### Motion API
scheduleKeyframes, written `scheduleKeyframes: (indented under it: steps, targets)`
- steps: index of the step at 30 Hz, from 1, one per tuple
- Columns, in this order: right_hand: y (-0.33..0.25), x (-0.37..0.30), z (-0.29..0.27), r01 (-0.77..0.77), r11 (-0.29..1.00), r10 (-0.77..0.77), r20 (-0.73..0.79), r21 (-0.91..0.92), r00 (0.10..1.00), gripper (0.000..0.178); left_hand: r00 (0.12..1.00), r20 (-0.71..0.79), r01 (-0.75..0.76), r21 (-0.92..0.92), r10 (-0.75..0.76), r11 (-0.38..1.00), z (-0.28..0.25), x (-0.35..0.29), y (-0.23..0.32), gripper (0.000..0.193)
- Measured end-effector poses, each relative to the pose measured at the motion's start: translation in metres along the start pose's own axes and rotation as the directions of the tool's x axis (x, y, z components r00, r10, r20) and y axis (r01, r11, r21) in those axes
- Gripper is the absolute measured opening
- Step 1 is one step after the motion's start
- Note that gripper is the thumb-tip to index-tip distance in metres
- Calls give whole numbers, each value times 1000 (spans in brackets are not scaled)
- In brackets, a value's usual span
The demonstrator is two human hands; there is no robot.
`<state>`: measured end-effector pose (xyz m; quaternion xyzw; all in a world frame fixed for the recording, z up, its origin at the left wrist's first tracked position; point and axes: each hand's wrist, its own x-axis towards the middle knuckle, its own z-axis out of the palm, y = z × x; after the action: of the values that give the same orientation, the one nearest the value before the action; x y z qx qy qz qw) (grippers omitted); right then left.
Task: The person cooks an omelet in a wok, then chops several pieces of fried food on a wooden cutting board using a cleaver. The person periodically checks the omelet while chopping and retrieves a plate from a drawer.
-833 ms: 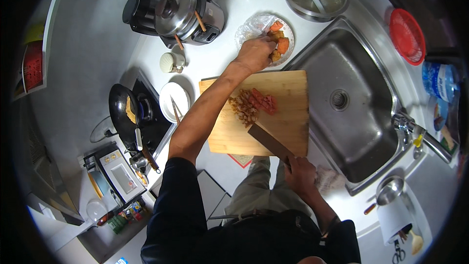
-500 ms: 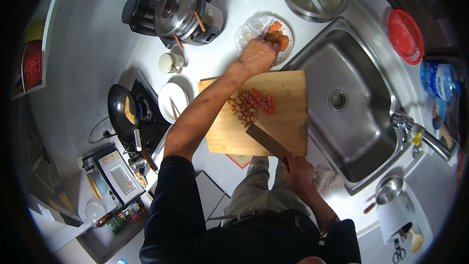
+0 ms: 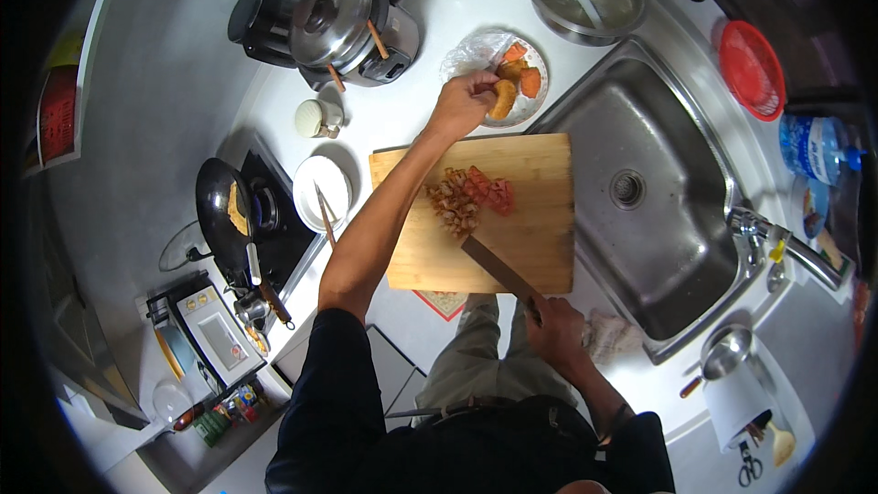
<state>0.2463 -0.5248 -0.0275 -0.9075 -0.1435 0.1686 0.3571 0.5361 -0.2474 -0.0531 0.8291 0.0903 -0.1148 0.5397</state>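
Note:
Over the near left part of a plate (image 3: 540, 102) my left hand (image 3: 465, 102) pinches a curved golden-orange piece of food (image 3: 501, 100) by its edge. Other orange pieces (image 3: 530, 82) lie on that plate, beside crumpled clear plastic film (image 3: 471, 51). Closed round a handle, my right hand (image 3: 555, 327) holds a kitchen knife (image 3: 498, 270), its blade slanting over the near part of a wooden cutting board (image 3: 540, 233). Beyond the blade tip sit chopped brown bits (image 3: 452, 204) and diced red pieces (image 3: 494, 192).
A steel sink (image 3: 658, 284) adjoins the board on the right. To the left are a white bowl (image 3: 308, 206) with chopsticks and a black pan (image 3: 215, 210) on a stove. Farther back stand a steel-lidded cooker (image 3: 398, 32) and a steel basin (image 3: 590, 35).
My left hand has shifted slightly left and toward me on the plate, and a curved orange piece now shows in its fingers. The knife stays nearly where it was.

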Motion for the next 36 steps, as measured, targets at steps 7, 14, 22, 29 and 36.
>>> scheduleKeyframes:
  steps: [7, 14, 22, 29, 36]
  targets:
    - [-18, 9, -1, -136, 982, 118, 141, 128, 983, 22, 919, -363, 19, -343, -152, 939, -45, -130, 0, 25]
    - [-45, 28, 57, -85, 995, 74, 200, 48, 977, 24, 785, -585, 9, -318, -204, 948, -39, -257, -97, 22]
    - [-69, 50, 70, -61, 998, 65, 138, -34, 988, 17, 735, -661, -78, 141, 153, 987, -42, -287, -127, 26]
    - [-51, 53, 83, 40, 997, -38, 21, -66, 999, 18, 701, -376, -410, 484, 606, 773, -33, -273, -147, 33]
    - [-80, 54, 60, -192, 981, 194, 101, -26, 976, 21, 776, -327, -371, 454, 539, 810, -27, -282, -141, 30]
